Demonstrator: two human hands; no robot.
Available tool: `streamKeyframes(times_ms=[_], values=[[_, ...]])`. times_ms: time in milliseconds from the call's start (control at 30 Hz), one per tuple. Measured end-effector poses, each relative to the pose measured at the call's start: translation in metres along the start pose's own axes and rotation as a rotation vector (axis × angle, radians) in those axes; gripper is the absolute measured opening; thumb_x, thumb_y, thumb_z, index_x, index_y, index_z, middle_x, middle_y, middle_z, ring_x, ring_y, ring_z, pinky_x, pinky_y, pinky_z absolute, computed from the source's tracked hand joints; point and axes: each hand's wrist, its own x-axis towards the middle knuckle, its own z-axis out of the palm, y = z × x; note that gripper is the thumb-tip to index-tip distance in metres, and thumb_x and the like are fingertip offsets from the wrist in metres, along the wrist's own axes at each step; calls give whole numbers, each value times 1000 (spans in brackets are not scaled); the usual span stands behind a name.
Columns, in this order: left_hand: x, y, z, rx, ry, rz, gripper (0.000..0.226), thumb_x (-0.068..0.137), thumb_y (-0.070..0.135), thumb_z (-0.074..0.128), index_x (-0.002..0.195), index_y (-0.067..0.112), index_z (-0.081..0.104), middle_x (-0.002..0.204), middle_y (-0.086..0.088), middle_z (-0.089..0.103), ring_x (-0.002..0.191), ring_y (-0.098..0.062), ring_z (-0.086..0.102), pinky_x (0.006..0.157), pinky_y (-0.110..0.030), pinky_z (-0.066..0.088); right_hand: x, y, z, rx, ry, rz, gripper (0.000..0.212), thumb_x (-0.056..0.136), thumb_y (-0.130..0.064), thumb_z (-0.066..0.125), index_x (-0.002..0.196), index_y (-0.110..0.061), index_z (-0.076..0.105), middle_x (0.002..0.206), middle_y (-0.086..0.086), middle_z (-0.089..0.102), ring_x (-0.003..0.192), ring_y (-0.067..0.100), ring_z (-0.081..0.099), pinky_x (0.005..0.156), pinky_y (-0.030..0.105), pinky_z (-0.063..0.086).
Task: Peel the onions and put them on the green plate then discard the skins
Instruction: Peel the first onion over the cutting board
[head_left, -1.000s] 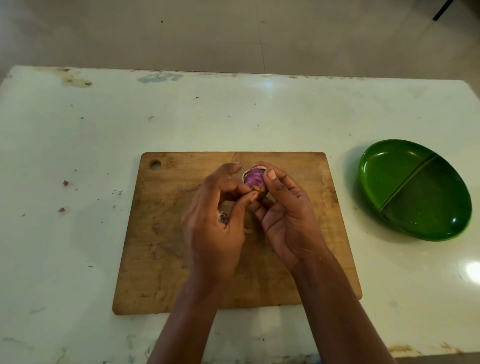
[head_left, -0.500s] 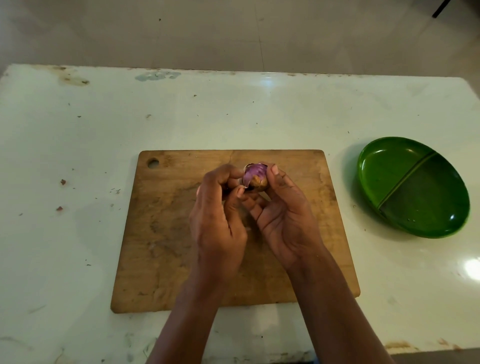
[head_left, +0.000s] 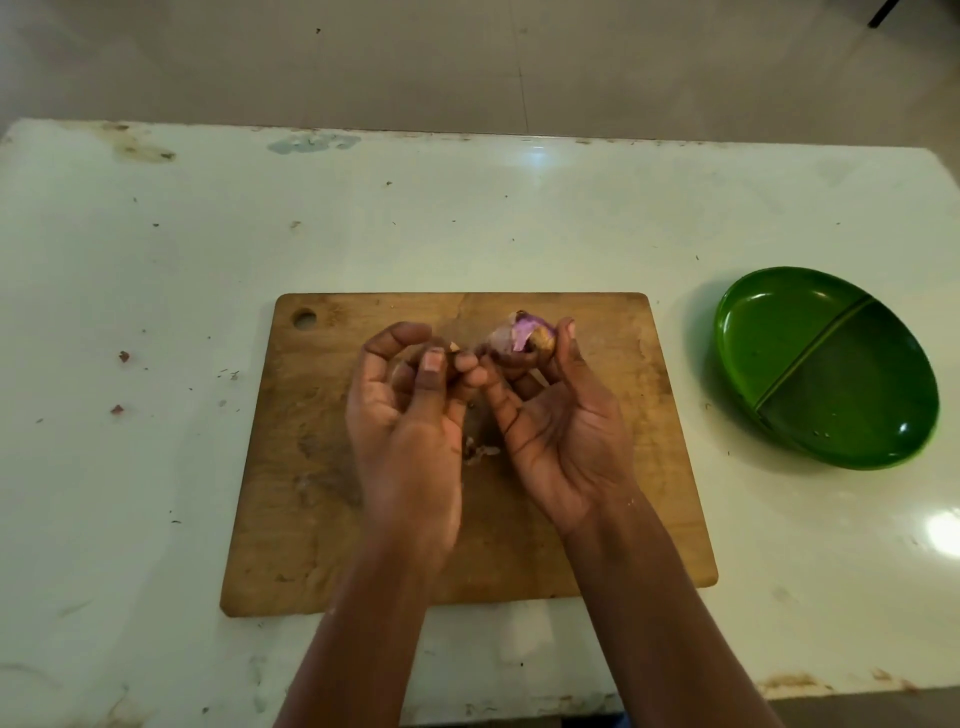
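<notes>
"Where is the onion (head_left: 524, 335)?"

"Up in the right hand (head_left: 561, 431). The thumb and fingertips pinch it, over the far part of the wooden cutting board (head_left: 311, 467)."

"Is it peeled?"

"Not all. It is purple, with some dry brown skin on it."

"And the left hand (head_left: 410, 415)?"

"Just left of the onion. Its fingers are curled and touch the right hand's fingers. A tiny pale bit (head_left: 454, 345) shows at its fingertips. I cannot tell if it holds that."

"What is on the board?"

"Little skin bits (head_left: 480, 449), between the two hands."

"And the green plate (head_left: 779, 332)?"

"On the white table (head_left: 156, 260), right of the board, well apart from the onion. It has two parts."
</notes>
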Motion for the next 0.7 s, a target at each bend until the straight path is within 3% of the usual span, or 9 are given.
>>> streamKeyframes(times_ms=[100,200,300,400,500,700], values=[[6,5,-5,-138,-14,-35,20,82,0,53,99,11,56,75,-2,62,70,-10,63,66,-18,53,0,-2,0,22,35,-28,36,78,-23,62,103,2,60,94,19,69,86,26,69,78,33,59],[4,6,-5,166,-3,140,31,75,6,65,103,16,56,84,1,64,82,-11,65,75,-23,52,2,1,-1,-67,2,-43,39,76,-22,64,107,0,59,99,18,68,89,25,68,82,34,57],[0,7,-2,497,-42,376,31,78,3,70,105,12,58,91,5,66,88,-8,66,75,-19,52,4,2,-5,-116,-34,-54,36,75,-20,66,107,-4,58,100,15,67,91,23,66,88,36,54],[-2,6,-2,633,-135,507,32,77,8,73,106,13,59,97,5,67,91,-8,67,76,-20,54,5,2,-8,-100,-85,-56,36,73,-18,74,104,-5,61,102,15,65,93,24,64,84,34,56],[-1,3,-8,796,-173,621,34,78,13,74,107,19,59,98,0,68,91,-9,67,76,-26,56,5,2,-9,-120,-115,-73,47,58,-19,85,98,-6,64,95,11,67,88,19,65,73,27,58],[6,3,-15,979,-217,694,35,79,15,69,112,10,61,99,-6,68,92,-13,65,80,-15,52,4,-3,-6,-269,-93,-123,39,56,-17,77,93,-9,66,89,8,69,82,16,66,68,23,56]])
